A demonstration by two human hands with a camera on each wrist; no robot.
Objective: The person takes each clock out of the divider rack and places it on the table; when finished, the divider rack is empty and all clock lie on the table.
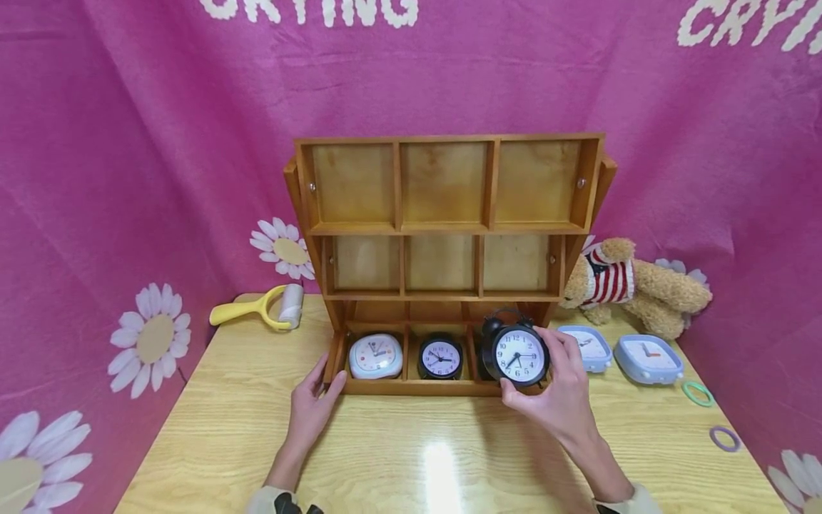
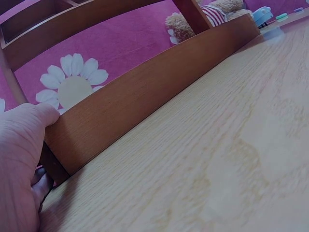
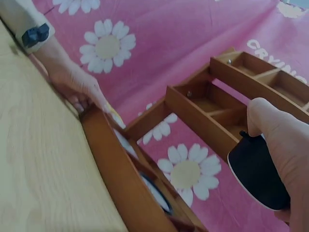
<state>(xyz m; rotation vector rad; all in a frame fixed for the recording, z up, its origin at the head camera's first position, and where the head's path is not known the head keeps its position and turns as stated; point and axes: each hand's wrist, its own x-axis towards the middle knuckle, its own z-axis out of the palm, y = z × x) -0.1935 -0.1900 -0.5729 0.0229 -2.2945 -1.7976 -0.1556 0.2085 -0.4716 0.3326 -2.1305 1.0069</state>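
Observation:
In the head view a three-tier wooden rack (image 1: 447, 230) stands on the table. My left hand (image 1: 312, 408) grips its lower left corner, thumb over the front board (image 2: 145, 99) and fingers round the side. With my right hand (image 1: 557, 382) I hold a black twin-bell alarm clock (image 1: 519, 355) by its edge, dial facing me, at the bottom right compartment. The right wrist view shows this clock's dark side (image 3: 259, 169) under my thumb. A white and light-blue clock (image 1: 375, 355) sits in the bottom left compartment, and a small round black clock (image 1: 440, 357) in the bottom middle one.
Two light-blue clocks (image 1: 648, 359) lie right of the rack, before a teddy bear (image 1: 616, 282) in a striped sweater. Green (image 1: 697, 393) and purple rings (image 1: 724, 438) lie near the table's right edge. A yellow-handled roller (image 1: 260, 308) lies at the back left. Pink cloth hangs behind.

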